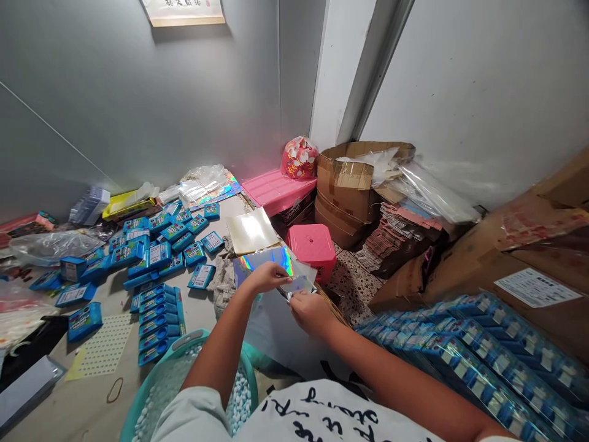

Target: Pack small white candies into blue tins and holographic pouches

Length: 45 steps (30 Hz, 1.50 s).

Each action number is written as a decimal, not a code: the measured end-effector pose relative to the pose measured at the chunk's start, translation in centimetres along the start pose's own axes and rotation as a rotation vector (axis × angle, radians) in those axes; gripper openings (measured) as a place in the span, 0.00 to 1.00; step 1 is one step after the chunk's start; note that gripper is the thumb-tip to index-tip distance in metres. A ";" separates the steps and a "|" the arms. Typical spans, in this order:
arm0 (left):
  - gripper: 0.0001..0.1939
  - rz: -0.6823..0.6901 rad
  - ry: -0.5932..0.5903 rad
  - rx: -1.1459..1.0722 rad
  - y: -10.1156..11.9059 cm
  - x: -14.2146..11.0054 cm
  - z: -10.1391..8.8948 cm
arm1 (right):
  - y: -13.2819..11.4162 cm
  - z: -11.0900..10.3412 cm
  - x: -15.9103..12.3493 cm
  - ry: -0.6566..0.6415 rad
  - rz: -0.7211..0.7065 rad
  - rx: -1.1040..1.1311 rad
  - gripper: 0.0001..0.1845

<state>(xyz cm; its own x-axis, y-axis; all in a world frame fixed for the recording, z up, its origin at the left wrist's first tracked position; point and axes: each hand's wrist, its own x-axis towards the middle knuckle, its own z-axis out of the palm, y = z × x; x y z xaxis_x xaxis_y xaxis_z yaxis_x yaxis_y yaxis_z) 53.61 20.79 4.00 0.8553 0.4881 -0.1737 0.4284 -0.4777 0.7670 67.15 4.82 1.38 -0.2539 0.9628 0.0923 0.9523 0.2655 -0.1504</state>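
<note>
In front of me, my left hand [268, 277] pinches the upper edge of a piece of shiny silver film [301, 284]. The lower edge of the same film is gripped by my right hand [311, 312], with thumb and fingers closed. Under and behind both hands lies a rainbow-reflecting holographic sheet [246, 264], and past it a pale gold sheet [253, 230]. A teal basin [252, 374] of small white and blue pieces sits below my left forearm, which hides part of it.
Many blue packs [154, 258] lie heaped on the table at left, beside a sticker sheet [103, 347]. A pink stool [313, 245] and a cardboard box [343, 196] stand ahead. Wrapped blue packs [460, 356] are stacked at right, by a large carton [519, 264].
</note>
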 end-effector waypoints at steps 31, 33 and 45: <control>0.29 -0.002 0.041 -0.114 -1.9 0.4 0.3 | -1.0 0.7 -1.8 -0.113 -0.242 -0.017 0.07; 0.28 -0.001 0.050 -0.106 -2.1 0.5 0.5 | -1.0 0.8 -2.1 -0.101 -0.225 -0.019 0.07; 0.26 0.015 0.178 -0.035 -3.4 0.9 2.2 | -0.6 1.0 -3.1 -0.020 -0.269 -0.010 0.06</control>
<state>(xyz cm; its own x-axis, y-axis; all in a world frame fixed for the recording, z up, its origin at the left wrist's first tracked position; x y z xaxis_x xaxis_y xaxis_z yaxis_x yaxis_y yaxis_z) 53.58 21.22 -0.11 0.7950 0.6044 -0.0525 0.4029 -0.4613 0.7905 67.16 1.77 0.21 -0.5011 0.8586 0.1083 0.8518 0.5114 -0.1137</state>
